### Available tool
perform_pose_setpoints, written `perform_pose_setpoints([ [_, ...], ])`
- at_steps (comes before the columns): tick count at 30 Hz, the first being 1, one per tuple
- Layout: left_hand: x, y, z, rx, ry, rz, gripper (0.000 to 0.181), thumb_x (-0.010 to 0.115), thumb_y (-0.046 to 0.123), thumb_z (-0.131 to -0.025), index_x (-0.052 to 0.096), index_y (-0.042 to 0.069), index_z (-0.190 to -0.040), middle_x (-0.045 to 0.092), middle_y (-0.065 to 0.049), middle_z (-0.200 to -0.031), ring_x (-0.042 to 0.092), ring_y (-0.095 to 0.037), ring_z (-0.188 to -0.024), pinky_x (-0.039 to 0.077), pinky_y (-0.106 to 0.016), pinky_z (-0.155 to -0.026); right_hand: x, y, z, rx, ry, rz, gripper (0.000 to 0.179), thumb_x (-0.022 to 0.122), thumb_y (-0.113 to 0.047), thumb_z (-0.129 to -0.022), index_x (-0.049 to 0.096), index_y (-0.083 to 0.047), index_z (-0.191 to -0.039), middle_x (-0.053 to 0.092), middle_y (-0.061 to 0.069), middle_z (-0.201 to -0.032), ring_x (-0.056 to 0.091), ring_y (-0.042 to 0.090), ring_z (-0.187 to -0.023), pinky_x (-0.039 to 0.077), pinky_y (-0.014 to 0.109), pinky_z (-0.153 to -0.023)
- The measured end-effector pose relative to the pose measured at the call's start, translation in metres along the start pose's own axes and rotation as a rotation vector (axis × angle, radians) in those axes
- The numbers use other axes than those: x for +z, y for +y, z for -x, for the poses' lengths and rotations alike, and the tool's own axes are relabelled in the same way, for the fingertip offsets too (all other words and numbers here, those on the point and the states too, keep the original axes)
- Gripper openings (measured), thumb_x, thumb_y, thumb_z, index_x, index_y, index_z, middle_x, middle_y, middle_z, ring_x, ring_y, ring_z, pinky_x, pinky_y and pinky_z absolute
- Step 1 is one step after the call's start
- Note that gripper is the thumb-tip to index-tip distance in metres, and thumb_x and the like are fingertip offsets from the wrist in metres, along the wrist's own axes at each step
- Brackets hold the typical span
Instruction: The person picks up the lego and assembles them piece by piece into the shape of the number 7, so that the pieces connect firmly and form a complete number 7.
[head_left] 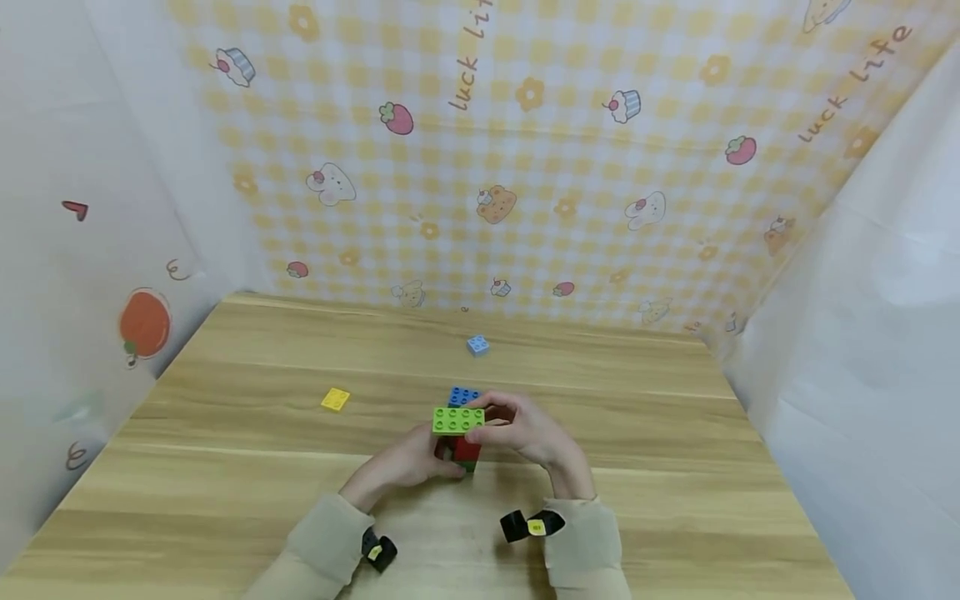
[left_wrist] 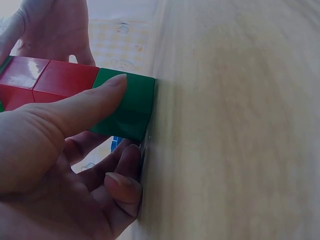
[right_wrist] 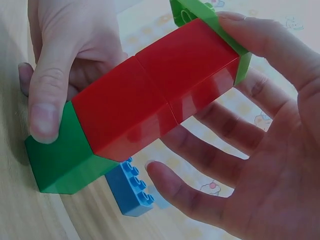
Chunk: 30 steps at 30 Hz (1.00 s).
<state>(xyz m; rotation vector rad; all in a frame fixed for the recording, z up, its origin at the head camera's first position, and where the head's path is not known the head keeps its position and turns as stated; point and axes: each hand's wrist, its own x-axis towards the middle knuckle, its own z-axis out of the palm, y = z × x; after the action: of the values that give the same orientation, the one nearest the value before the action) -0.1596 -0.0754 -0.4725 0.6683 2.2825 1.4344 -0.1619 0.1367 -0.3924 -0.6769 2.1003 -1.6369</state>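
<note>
A tower of toy building bricks stands upright on the table between both hands. A dark green brick (right_wrist: 70, 155) forms its bottom, with two red bricks (right_wrist: 150, 90) stacked above. A thin light green plate (head_left: 459, 421) lies across the top and juts out to one side. My left hand (head_left: 408, 458) grips the tower low down, its thumb lying on the dark green brick. Up at the top, my right hand (head_left: 531, 429) holds the light green plate, with thumb and fingers at its end. Just behind the tower sits a blue brick (head_left: 460, 395), partly hidden.
On the wooden table (head_left: 660, 433), a yellow plate (head_left: 336, 399) lies to the left. Farther back is a small light blue brick (head_left: 477, 345). Behind the table hangs a checked cloth (head_left: 570, 175), and white cloth (head_left: 862, 275) borders the sides.
</note>
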Motion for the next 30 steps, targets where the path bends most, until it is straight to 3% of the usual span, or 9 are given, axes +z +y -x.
perform_pose_setpoints([
  [13,-0.0017,-0.0002,0.0073,0.007,0.006,0.009,0.061,0.079,0.008,-0.082,0.050,0.010,-0.136,0.059,-0.007,-0.122,0.054,-0.026,-0.112,0.040,-0.053,-0.097,0.0040,0.0003,-0.0019,-0.015,-0.027,0.012,0.025,0.070,-0.001,-0.087,0.067,-0.001,-0.112,0.063,0.005,-0.107,0.056,0.038,-0.102,0.048,0.037,-0.079],
  [30,-0.0017,0.0046,0.0020,-0.007,-0.011,0.029,0.061,0.078,0.006,-0.083,0.050,0.010,-0.136,0.058,-0.006,-0.122,0.053,-0.023,-0.106,0.041,-0.049,-0.092,-0.0002,-0.0025,-0.0005,-0.023,-0.038,0.039,0.024,0.069,-0.003,-0.089,0.065,-0.002,-0.113,0.062,0.005,-0.109,0.056,0.036,-0.103,0.049,0.035,-0.079],
])
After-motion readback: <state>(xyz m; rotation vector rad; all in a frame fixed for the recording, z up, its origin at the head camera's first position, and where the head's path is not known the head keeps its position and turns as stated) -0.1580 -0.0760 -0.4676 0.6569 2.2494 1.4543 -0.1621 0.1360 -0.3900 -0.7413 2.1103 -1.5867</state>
